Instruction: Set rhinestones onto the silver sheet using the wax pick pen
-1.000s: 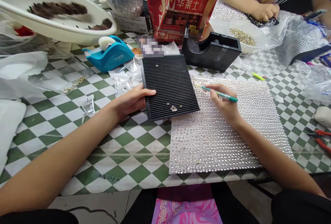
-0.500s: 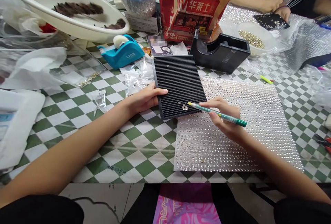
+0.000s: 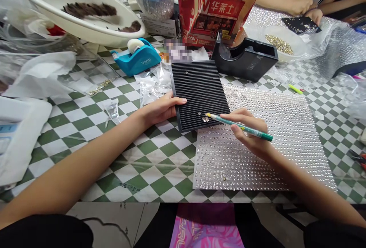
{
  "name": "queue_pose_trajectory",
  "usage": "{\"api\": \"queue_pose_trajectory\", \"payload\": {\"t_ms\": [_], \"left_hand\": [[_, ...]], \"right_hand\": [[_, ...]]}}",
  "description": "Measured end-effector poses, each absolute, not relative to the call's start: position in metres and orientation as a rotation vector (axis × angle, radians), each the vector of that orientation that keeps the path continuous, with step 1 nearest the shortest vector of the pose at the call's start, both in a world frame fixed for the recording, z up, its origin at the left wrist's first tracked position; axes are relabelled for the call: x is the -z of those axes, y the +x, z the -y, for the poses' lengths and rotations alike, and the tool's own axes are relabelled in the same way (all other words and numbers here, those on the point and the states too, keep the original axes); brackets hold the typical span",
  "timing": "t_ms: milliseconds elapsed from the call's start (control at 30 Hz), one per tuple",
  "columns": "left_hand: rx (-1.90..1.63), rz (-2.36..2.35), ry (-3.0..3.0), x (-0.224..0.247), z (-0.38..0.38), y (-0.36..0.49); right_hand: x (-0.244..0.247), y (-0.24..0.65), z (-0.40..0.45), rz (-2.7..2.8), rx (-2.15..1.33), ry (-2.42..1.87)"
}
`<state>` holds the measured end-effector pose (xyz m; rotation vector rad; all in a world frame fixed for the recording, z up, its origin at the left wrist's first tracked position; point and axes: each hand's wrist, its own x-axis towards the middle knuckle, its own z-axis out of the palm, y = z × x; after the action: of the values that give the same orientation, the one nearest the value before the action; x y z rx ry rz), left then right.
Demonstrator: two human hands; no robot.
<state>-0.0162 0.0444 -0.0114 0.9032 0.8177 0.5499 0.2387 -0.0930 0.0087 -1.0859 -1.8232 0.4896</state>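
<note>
Two closed grips: left hand (image 3: 163, 109) on black board's (image 3: 197, 91) edge, right hand (image 3: 251, 129) around pen (image 3: 228, 121), open tablecloth (image 3: 156, 166) below.

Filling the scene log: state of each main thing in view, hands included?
left hand, gripping black ridged tray
right hand, holding green pen
black ridged tray, carrying gems
green pen, yellow tip at gems
gem-studded sheet, lying flat, partly covered
blue tape dispenser, loaded with white roll
white basin, holding dark strips
red bag, standing upright
</note>
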Motion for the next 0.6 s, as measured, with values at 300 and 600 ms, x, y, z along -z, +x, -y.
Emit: {"api": "queue_pose_trajectory", "payload": {"t_ms": [300,600], "left_hand": [[-0.538,-0.811,0.921,0.01,-0.044,-0.018],[-0.533,-0.829,0.924,0.009,-0.043,-0.019]], "right_hand": [[-0.005,0.27,0.078,1.52,-0.2,-1.425],[0.016,0.281,0.06,1.582,-0.237,-1.494]]}}
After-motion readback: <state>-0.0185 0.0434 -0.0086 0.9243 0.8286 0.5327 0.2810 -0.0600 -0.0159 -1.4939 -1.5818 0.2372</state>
